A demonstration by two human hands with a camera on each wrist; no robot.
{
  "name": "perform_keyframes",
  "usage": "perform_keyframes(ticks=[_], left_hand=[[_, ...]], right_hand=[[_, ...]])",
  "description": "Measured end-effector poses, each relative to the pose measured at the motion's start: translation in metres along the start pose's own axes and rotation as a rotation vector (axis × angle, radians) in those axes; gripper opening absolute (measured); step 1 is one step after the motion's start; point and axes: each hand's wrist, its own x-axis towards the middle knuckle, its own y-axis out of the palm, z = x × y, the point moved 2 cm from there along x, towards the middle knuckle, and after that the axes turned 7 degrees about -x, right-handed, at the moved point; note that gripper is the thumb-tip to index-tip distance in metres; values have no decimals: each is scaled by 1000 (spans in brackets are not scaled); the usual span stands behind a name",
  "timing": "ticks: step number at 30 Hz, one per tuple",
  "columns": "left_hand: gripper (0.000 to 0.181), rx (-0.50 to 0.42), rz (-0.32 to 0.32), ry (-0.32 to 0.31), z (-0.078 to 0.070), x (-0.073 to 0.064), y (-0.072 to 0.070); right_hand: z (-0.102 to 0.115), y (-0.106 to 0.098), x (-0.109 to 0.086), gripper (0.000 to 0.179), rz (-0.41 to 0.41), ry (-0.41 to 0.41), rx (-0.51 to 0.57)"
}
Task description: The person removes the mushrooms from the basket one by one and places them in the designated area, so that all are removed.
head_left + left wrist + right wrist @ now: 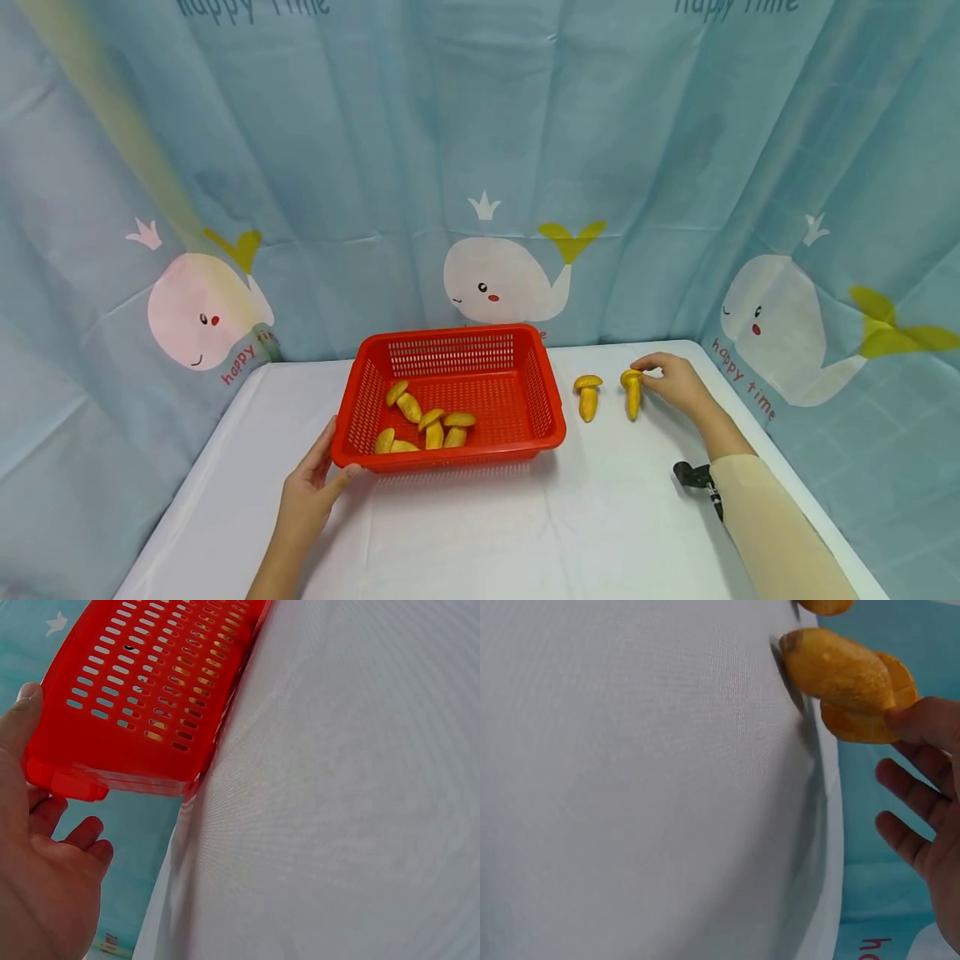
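At the right of the table, my right hand (672,382) pinches the cap of a yellow-brown mushroom (633,398) between thumb and fingers. Its stem points toward me, and the right wrist view shows the mushroom (840,671) close over the cloth with the thumb on its cap. A second mushroom (588,400) lies just left of it. My left hand (309,492) holds the front left corner of a red plastic basket (457,457), thumb at the rim and fingers along the side. Several similar mushrooms (408,406) lie inside, toward the basket's left and front.
A white cloth (480,533) covers the table. Behind and at both sides hangs a light blue curtain (375,167) printed with whales, close to the table's edges. A small black device (693,475) shows beside my right sleeve (772,525).
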Motion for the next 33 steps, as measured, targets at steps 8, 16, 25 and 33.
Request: perform_keyframes(ticks=[8, 16, 25, 33], left_hand=[[79, 15, -9, -14, -1, -1, 1], [78, 12, -7, -6, 0, -1, 1], [79, 32, -9, -22, 1, -1, 0], [80, 19, 1, -2, -2, -1, 1]], right_hand=[[-3, 9, 7, 23, 54, 13, 0], [-4, 14, 11, 25, 77, 9, 56], [-2, 17, 15, 30, 161, 24, 76], [-1, 14, 18, 30, 213, 35, 59]])
